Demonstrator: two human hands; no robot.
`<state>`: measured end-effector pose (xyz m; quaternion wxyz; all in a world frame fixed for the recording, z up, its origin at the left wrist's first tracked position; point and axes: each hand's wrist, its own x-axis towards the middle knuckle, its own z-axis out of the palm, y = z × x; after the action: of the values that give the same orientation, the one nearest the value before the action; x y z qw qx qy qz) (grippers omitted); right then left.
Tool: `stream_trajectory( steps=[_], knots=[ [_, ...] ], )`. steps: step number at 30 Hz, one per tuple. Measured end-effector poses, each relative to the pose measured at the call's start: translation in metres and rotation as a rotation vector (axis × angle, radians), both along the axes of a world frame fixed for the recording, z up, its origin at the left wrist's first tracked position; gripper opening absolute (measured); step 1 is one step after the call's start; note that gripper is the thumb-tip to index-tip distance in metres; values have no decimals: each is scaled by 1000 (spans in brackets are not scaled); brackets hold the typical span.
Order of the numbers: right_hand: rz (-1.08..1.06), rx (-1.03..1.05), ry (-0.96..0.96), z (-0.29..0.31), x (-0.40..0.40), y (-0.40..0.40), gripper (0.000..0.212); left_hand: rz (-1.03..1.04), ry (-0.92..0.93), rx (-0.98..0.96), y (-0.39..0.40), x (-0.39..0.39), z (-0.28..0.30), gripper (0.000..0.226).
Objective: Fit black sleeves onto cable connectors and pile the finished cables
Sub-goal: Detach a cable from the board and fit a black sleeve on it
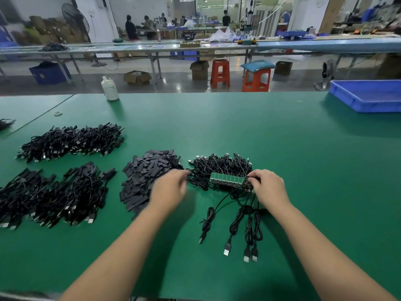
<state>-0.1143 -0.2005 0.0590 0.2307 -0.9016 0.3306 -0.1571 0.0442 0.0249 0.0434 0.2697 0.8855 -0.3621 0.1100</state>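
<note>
A green circuit strip (227,179) was pinched at its right end by the curled fingers of the right hand (268,186), over a heap of unfinished cables (219,168) on the green counter (282,148). The left hand (170,189) was blurred at the seam between that heap and the pile of black sleeves (147,174); whether anything was held could not be told. Four cables (240,227) were laid out towards the near edge from the strip. Two piles of finished cables (69,141) were heaped well to the left. A blue tray (366,95) and a white bottle (109,89) were set at the far edge.
</note>
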Motion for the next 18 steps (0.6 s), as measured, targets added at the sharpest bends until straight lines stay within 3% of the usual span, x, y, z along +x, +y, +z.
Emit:
stream_trajectory(
  steps=[5, 10, 18],
  knots=[
    [91, 160, -141, 9, 2, 9, 13, -184, 242, 53, -87, -62, 6, 40],
    [57, 215, -264, 14, -3, 11, 5, -113, 326, -37, -106, -75, 11, 14],
    [-14, 96, -298, 15, 5, 25, 10, 58, 209, -80, -110, -87, 15, 20]
  ],
)
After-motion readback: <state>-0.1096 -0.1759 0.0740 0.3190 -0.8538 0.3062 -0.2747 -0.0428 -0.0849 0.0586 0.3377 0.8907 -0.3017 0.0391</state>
